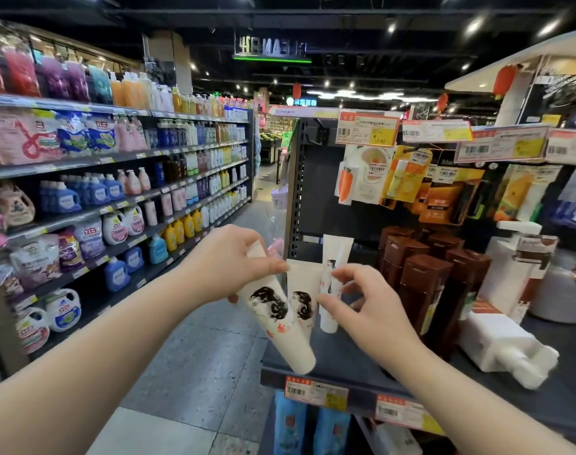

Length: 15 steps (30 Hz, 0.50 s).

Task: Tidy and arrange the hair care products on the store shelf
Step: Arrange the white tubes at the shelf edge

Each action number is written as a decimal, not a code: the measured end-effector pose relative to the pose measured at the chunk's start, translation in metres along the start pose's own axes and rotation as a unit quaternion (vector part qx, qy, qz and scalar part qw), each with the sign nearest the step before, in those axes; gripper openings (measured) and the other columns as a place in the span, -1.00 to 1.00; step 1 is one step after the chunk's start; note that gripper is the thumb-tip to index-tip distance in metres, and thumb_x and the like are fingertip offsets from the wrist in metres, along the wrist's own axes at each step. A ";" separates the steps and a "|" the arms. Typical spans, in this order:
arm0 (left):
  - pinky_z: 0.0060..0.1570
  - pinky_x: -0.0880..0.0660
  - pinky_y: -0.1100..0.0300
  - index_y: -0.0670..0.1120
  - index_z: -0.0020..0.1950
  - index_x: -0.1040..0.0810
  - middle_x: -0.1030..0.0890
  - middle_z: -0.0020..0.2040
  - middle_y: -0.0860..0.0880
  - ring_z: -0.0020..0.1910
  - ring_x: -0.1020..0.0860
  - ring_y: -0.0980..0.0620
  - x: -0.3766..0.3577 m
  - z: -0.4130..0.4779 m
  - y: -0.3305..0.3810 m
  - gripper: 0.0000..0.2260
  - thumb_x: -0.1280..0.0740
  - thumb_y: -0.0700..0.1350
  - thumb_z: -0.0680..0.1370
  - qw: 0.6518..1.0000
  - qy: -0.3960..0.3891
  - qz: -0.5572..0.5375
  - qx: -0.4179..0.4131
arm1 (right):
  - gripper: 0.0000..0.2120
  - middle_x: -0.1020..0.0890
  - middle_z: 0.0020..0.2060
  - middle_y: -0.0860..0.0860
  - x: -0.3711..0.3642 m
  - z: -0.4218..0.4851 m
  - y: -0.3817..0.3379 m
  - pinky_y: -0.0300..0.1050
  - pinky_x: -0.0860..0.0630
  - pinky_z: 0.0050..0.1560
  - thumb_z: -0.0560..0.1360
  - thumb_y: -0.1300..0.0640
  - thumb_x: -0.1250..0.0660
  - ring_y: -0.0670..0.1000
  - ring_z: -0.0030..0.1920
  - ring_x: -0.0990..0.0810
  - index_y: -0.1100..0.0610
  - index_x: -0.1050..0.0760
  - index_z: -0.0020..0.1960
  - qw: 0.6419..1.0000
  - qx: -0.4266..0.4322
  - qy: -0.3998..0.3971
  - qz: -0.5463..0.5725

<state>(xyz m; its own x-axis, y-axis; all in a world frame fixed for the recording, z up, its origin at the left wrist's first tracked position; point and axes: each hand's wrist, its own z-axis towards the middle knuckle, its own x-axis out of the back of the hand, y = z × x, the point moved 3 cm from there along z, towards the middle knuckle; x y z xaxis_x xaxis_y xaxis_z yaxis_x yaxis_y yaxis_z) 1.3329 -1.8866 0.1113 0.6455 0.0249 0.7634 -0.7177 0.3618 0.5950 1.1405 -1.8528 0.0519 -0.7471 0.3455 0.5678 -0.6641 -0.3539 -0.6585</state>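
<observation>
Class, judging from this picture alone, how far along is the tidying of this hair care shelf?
Done: the brown bottles stand in neat rows. In hand: the left hand grips a tilted white tube, the right hand pinches an upright tube, and a third tube sits between them. Left: lining these tubes up, and probably righting the white bottles lying on their sides.

Both bare forearms are stretched forward and brought close together at the wrists. The left hand (234, 261) is curled, and the flat end of a white plastic tube printed with a black-haired head (280, 326) is pinched between its thumb and fingers. The right hand (368, 300) is held with fingers bent, thumb and forefinger set either side of a slimmer white plastic tube (329, 323); whether it is gripped cannot be told.
</observation>
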 end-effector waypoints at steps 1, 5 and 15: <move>-0.44 -0.59 0.00 -0.16 -0.15 -0.52 -0.61 -0.24 -0.12 -0.35 -0.64 -0.12 -0.004 0.001 0.012 -0.67 -0.39 0.12 0.40 1.000 -0.011 -0.004 -0.022 | -0.70 -0.45 -0.04 -0.25 0.007 -0.001 -0.007 -0.34 -0.42 -0.06 0.38 -0.02 -0.42 -0.20 -0.02 -0.48 -0.25 -0.34 -0.04 1.000 0.014 0.002 0.009; -0.45 -0.58 0.09 -0.10 -0.15 -0.54 -0.54 -0.27 -0.03 -0.33 -0.60 -0.01 -0.026 0.009 0.058 -0.73 -0.39 0.11 0.41 0.992 -0.044 -0.011 -0.115 | -0.64 -0.57 0.02 -0.21 0.020 -0.003 -0.024 -0.32 -0.46 -0.01 0.35 -0.03 -0.46 -0.22 0.04 -0.53 -0.25 -0.42 0.06 0.991 -0.018 -0.100 0.083; -0.07 -0.48 0.14 -0.02 0.12 -0.48 -0.55 -0.02 0.00 -0.03 -0.52 0.02 -0.049 0.038 0.033 -0.65 -0.24 0.19 0.49 0.990 0.080 -0.089 -0.068 | -0.68 -0.59 0.07 -0.09 0.039 -0.008 0.011 -0.06 -0.53 0.08 0.45 0.15 -0.39 -0.05 0.10 -0.55 -0.09 -0.40 0.13 0.981 -0.139 0.023 0.129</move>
<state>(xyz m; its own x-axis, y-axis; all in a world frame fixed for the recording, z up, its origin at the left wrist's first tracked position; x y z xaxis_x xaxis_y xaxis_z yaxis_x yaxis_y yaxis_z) 1.2674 -1.9117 0.1030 0.7997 0.0931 0.5931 -0.5537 0.4960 0.6688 1.1042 -1.8359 0.0630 -0.8837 0.3165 0.3449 -0.4144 -0.1861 -0.8909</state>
